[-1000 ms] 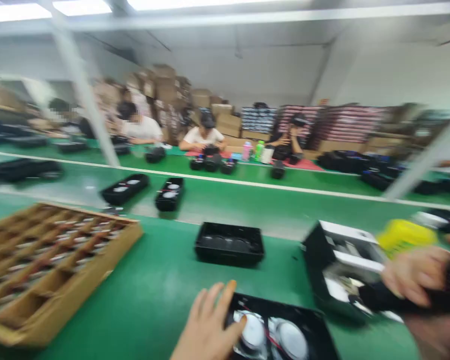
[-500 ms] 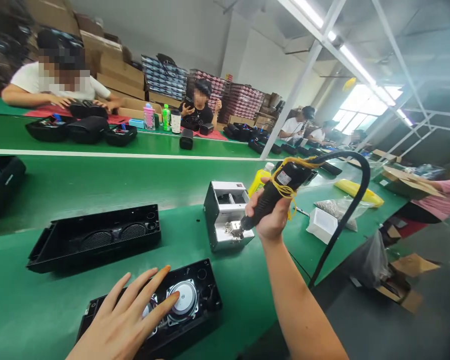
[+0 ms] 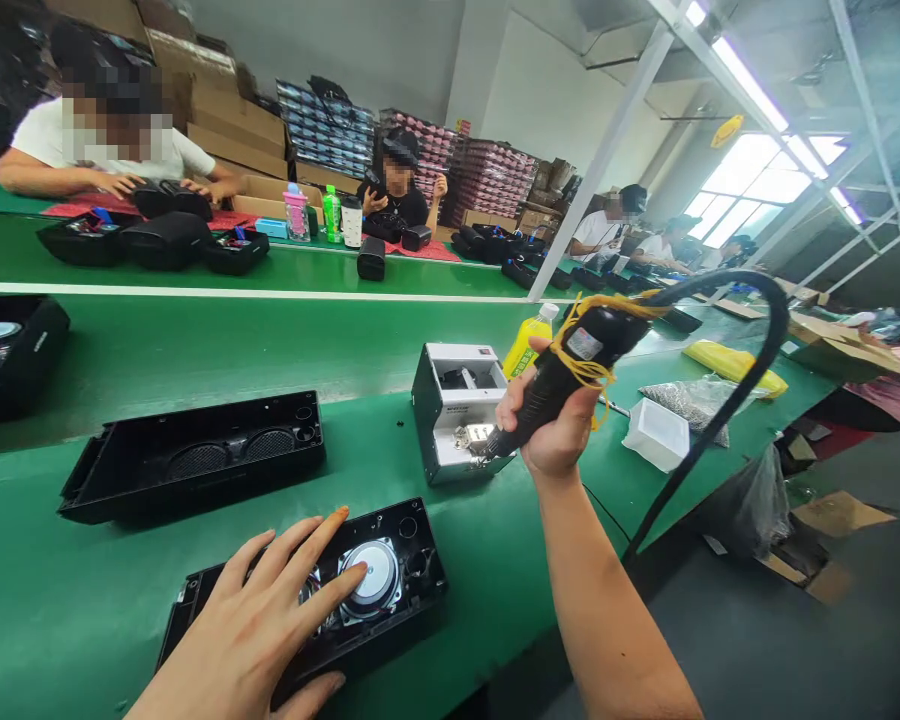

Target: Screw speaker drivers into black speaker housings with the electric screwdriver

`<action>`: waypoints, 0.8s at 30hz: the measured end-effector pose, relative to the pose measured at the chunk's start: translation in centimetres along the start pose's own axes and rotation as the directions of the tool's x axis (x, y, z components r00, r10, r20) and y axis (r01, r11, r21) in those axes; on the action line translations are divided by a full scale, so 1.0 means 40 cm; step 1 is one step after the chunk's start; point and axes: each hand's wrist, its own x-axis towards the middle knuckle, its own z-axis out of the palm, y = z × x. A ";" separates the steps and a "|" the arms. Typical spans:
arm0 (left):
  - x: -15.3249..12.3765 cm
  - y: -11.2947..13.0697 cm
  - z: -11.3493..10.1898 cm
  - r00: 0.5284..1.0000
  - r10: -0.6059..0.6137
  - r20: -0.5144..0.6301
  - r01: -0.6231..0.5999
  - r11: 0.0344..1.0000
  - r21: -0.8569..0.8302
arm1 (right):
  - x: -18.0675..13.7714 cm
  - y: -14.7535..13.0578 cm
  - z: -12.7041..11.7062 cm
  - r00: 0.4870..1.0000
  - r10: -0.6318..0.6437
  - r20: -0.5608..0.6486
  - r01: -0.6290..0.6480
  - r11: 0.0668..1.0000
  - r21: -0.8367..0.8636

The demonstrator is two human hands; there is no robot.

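Note:
My left hand point(image 3: 255, 625) lies flat, fingers spread, on a black speaker housing point(image 3: 412, 580) with round silver drivers at the near edge of the green bench point(image 3: 195, 360). My right hand point(image 3: 551, 425) is closed round a black electric screwdriver point(image 3: 570, 375) bound with yellow cord, with a thick black cable arcing off to the right. The tool's tip points down at the front of a grey screw feeder box point(image 3: 454, 410).
A second black housing point(image 3: 195, 460) lies behind the first, another point(image 3: 11, 350) at the left edge. A yellow bottle point(image 3: 525, 345), a white tray point(image 3: 656, 433) and a bag of screws point(image 3: 690, 400) sit right of the feeder. Other people work across the belt.
The view swung right and steadied. My right hand brought the screwdriver from the blurred right edge to the feeder's front. My left hand stayed on the speaker housing.

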 end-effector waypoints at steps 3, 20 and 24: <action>0.006 0.011 -0.013 0.999 -0.051 0.015 0.051 0.997 -0.049 | -0.017 -0.034 0.012 1.000 0.016 0.004 -0.016 0.999 0.034; 0.041 0.061 -0.065 0.967 -0.151 0.204 0.188 0.966 -0.176 | -0.202 -0.132 0.155 0.945 0.252 0.210 -0.303 0.916 0.263; 0.045 0.061 -0.069 0.966 -0.146 0.214 0.186 0.966 -0.177 | -0.233 -0.107 0.154 0.933 0.269 0.241 -0.329 0.908 0.260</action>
